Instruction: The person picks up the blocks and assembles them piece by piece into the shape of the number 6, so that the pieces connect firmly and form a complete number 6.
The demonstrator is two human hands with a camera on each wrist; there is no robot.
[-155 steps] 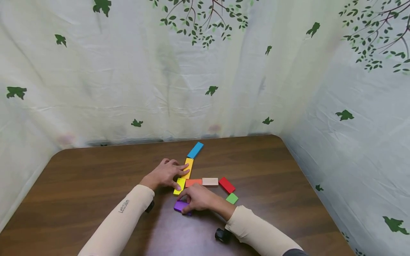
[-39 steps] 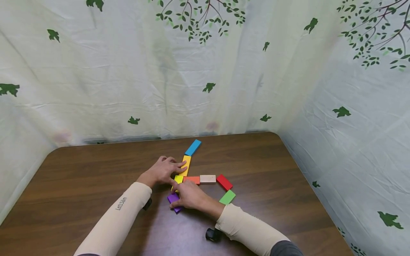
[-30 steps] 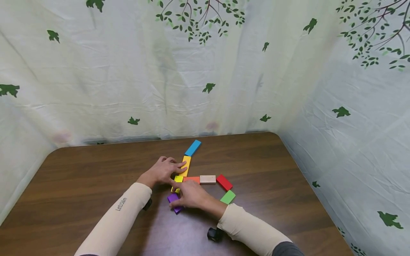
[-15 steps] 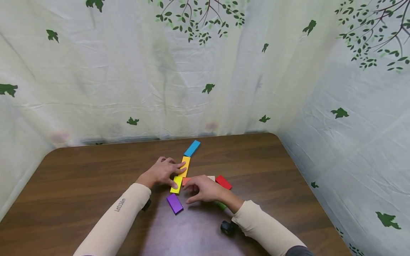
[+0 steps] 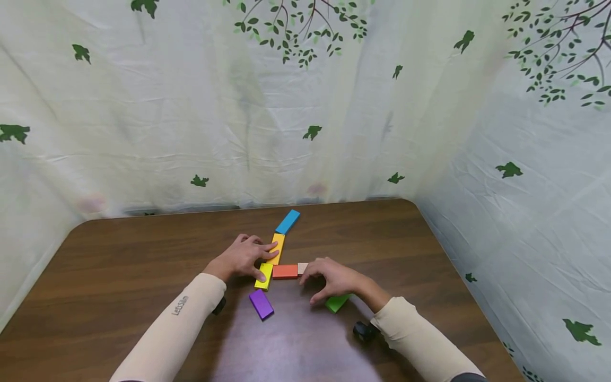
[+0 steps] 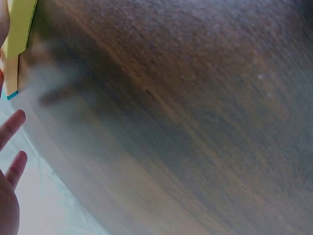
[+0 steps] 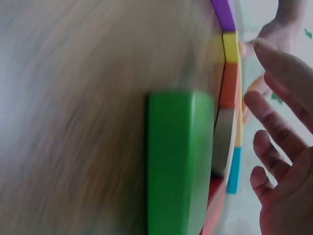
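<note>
My left hand (image 5: 241, 255) rests its fingertips on the amber block (image 5: 279, 240) and its thumb on the yellow block (image 5: 267, 271). Nothing is between the fingers of my right hand (image 5: 336, 278), which hovers with relaxed fingers over the right end of the row. Under it, the pale wood block (image 5: 302, 268) and the green block (image 5: 337, 303) are partly covered. The red block (image 7: 215, 188) is hidden in the head view but peeks out in the right wrist view. Below the yellow block, the purple block (image 5: 261, 305) lies tilted with a small gap.
A blue block (image 5: 288, 222) lies slanted at the amber block's far end. The orange block (image 5: 285, 272) joins the yellow block to the pale one. All lie on a brown wooden table (image 5: 143, 265), with a leaf-print curtain (image 5: 267, 159) behind it.
My right hand turned the purple block to a steeper slant near the yellow one, let it go, and moved right over the red and green blocks. The left hand has stayed on its blocks.
</note>
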